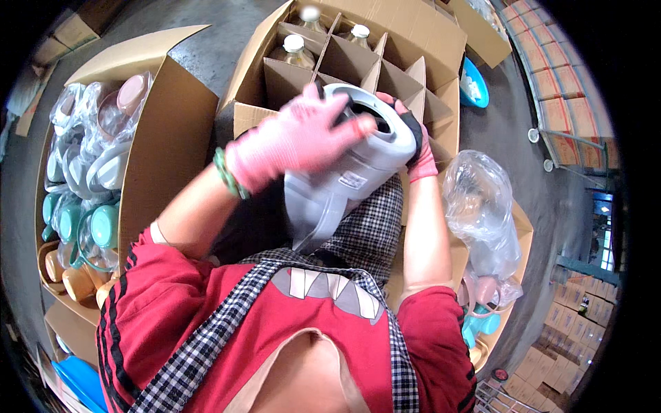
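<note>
A grey plastic jug body point(323, 196) is tipped over my lap, its round open end facing up and away from me, with a small white label on its side. My right hand point(418, 141), in a pink and black glove, is closed round the far right side of its rim. Over the near side of the opening is my left hand point(303, 134), in a pink glove, fingers apart and somewhat blurred. Whether its fingertips touch the rim I cannot tell. The jug's inside is dark and mostly hidden.
Ahead stands a cardboard box with dividers point(351, 62), holding a few clear white-capped bottles point(295, 49). At left, an open carton point(169, 131) holds plastic-wrapped jugs in several colours. A clear bag point(482, 206) lies on another carton at right. Beyond are a blue basin point(474, 82) and stacked cartons point(558, 76).
</note>
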### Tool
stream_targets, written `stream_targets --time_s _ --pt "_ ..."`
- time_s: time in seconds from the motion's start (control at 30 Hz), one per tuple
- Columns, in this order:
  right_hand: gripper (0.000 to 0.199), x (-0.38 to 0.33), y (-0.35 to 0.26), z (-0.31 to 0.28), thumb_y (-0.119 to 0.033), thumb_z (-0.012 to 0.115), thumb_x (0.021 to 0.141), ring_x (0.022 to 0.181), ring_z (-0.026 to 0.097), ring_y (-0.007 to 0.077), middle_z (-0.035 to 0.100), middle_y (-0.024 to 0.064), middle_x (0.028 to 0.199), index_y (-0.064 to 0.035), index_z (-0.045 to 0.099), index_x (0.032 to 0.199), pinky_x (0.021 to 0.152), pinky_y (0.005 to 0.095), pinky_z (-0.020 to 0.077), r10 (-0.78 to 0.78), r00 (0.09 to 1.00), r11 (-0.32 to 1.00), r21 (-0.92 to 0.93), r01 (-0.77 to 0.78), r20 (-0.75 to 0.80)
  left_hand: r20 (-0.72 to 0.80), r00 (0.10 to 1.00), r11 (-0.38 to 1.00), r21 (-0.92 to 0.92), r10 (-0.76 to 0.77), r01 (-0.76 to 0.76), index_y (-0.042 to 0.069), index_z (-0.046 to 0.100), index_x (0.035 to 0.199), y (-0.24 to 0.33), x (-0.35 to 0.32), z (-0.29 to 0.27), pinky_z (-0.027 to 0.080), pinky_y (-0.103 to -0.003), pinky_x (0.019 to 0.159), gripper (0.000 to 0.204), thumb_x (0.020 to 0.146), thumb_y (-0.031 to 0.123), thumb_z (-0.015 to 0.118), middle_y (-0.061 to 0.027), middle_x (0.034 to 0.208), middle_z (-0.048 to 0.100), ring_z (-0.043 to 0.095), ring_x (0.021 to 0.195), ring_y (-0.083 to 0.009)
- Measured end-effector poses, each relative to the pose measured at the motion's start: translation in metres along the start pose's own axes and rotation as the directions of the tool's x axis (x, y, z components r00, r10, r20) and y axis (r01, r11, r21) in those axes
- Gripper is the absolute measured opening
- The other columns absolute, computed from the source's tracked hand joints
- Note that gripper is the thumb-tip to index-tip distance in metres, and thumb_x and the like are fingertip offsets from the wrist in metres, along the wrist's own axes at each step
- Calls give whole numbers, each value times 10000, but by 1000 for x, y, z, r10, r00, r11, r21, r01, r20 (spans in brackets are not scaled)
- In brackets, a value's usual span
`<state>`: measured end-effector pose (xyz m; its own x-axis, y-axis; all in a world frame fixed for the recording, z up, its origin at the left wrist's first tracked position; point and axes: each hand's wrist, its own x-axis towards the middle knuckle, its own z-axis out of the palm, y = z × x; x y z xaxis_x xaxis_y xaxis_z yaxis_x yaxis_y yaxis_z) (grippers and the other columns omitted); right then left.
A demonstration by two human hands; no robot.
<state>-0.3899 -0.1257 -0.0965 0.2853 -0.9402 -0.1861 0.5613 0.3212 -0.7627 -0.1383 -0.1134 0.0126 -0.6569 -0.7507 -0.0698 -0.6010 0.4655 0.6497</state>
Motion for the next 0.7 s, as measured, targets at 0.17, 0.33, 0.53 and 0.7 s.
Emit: stream_targets --time_s 0.17,0.33,0.53,0.7 --pt "684 -25 28 61 -516 339 874 1200 336 222 378 173 1275 50 338 1258 1016 327 242 -491 816 842 -406 355 -304 -162 987 691 -712 14 -126 12 581 981 -107 78 7 441 -325 771 691 763 649 426 -134 920 599 571 835 -197" --pt "413 -26 12 23 -270 405 888 1038 499 238 509 147 1135 23 418 1178 933 351 372 -141 979 990 -40 137 -145 -121 974 947 -236 193 -217 12 522 1084 -50 47 18 410 -334 846 443 870 390 435 -184 907 579 545 920 -286" --pt "363 -29 12 26 -285 386 894 1051 490 273 494 154 1159 -28 439 1145 938 389 376 -128 991 988 84 132 -48 -252 967 967 -237 35 -97 -9 518 1094 -38 42 33 417 -331 824 471 849 392 476 -196 934 578 551 919 -276" --pt "640 -46 30 55 -574 258 867 984 471 168 520 60 1036 -4 469 1065 895 299 340 -480 833 717 -670 193 -274 8 996 400 -916 87 -28 -2 501 1143 -107 70 32 431 -241 832 464 887 380 437 -70 1030 571 542 904 -107"
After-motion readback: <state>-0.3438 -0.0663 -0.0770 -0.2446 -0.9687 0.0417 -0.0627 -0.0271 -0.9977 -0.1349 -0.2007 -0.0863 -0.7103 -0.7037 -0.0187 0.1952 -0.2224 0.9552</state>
